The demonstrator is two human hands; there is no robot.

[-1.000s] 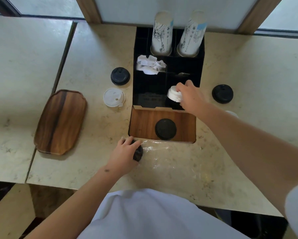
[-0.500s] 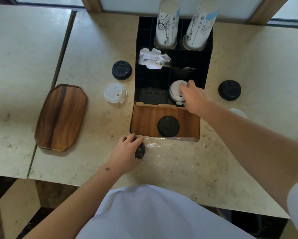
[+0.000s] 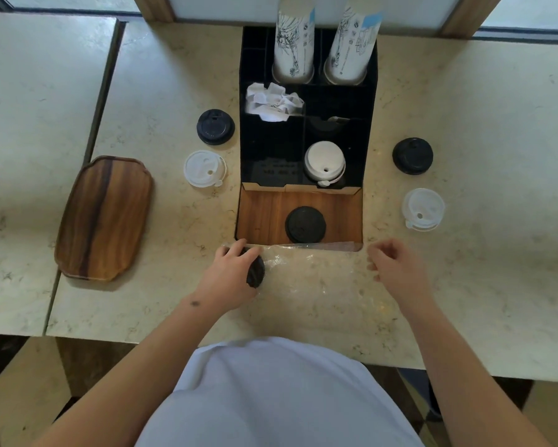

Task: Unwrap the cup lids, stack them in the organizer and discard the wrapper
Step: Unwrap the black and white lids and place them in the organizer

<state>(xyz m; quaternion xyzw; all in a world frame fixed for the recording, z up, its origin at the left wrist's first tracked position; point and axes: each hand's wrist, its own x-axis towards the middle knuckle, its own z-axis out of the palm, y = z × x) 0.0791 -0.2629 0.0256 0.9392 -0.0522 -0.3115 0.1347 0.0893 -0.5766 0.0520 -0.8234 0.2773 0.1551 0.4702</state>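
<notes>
Pulling the next black lids out of the clear wrapper

Left hand is clamped on the black lids inside the wrapper on the counter; right hand, loosely curled and empty, should pin the wrapper's far end while the lids slide free toward the organizer.

At the centre of the frame a black organizer stands on the pale marble table. A stack of white lids sits in its lower right compartment, crumpled white paper in an upper left one, and two tall printed cup stacks rise at the top. A single black lid lies on the wooden front panel.

Below it, the left hand grips a stack of black lids at the end of a clear plastic wrapper. The right hand hovers empty, fingers loosely curled, by the wrapper's right end.

Loose lids lie either side of the organizer; a wooden tray rests at left.
</notes>
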